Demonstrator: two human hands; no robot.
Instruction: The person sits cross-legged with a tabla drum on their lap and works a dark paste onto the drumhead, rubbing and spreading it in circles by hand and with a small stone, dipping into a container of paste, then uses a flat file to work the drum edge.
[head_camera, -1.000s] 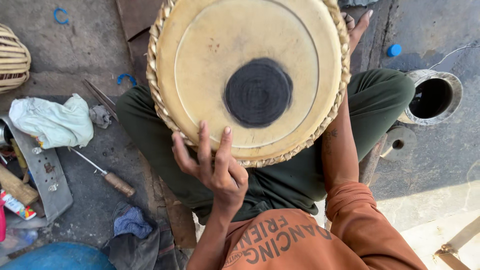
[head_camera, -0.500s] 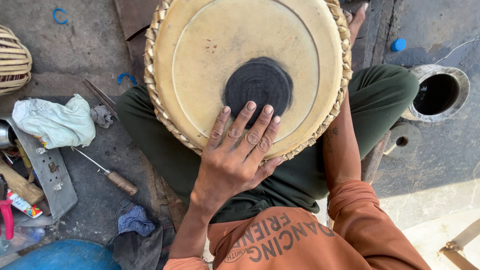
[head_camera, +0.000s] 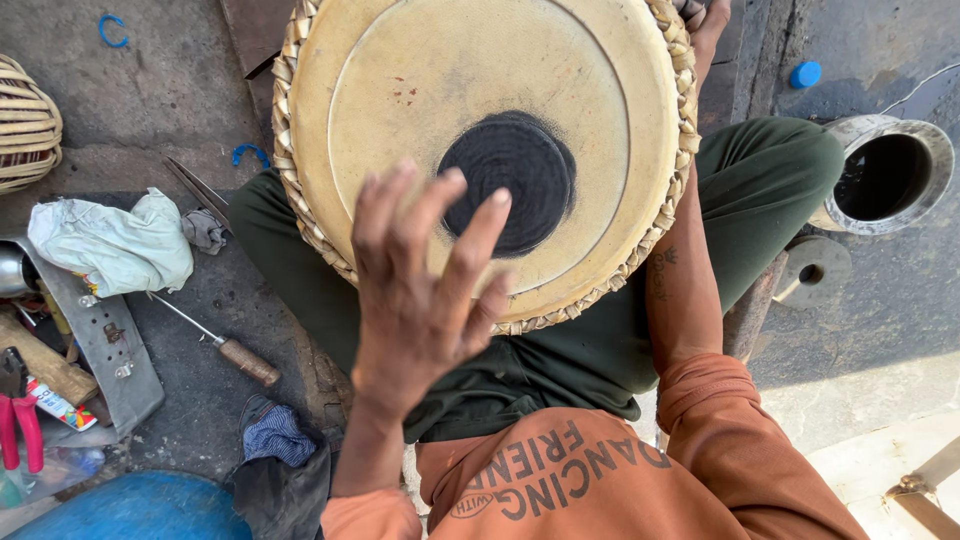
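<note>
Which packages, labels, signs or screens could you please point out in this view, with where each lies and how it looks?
Small flat packet: far left on the grey metal plate, beside the red-handled pliers; oblong, white with red and yellow print.
Printed lettering: across the person's orange shirt, dark grey.
No signs or screens.

One drum (head_camera: 480, 150), with one black spot at centre. Two hands: left (head_camera: 420, 300), right (head_camera: 705, 25). One wooden-handled screwdriver (head_camera: 225, 345). One pair of red-handled pliers (head_camera: 18, 420). One pale crumpled cloth (head_camera: 115, 245). Two blue ring fragments (head_camera: 112, 30). One blue bottle cap (head_camera: 805, 75). One metal cylinder (head_camera: 885, 175). One woven basket (head_camera: 25, 125).
</note>
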